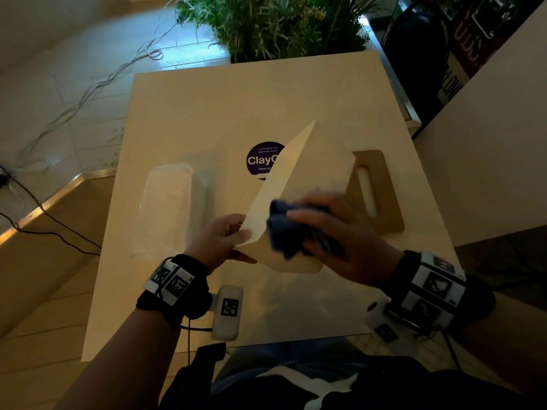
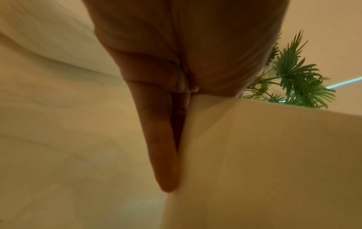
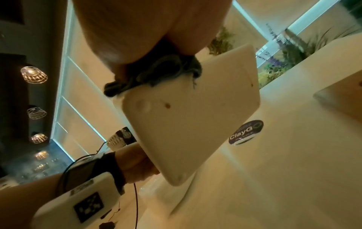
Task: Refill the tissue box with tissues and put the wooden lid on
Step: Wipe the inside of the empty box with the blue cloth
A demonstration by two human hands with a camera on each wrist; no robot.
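Note:
The white tissue box (image 1: 296, 179) is lifted off the table and tilted, its flat side toward me. My left hand (image 1: 228, 238) grips its near left corner, thumb on one face and fingers (image 2: 162, 147) along the other face of the box (image 2: 254, 155). My right hand (image 1: 340, 232) clutches a dark blue cloth (image 1: 287, 229) and presses it against the box (image 3: 192, 116); the cloth (image 3: 156, 72) is bunched under the palm. The wooden lid (image 1: 381, 190) with its slot lies flat behind my right hand. A clear-wrapped pack of tissues (image 1: 171, 205) lies to the left.
The white table (image 1: 236, 99) carries a round purple sticker (image 1: 260, 161), half hidden by the box. A green plant (image 1: 281, 25) stands past the far edge. Cables run over the floor at left. A white wall rises at the right.

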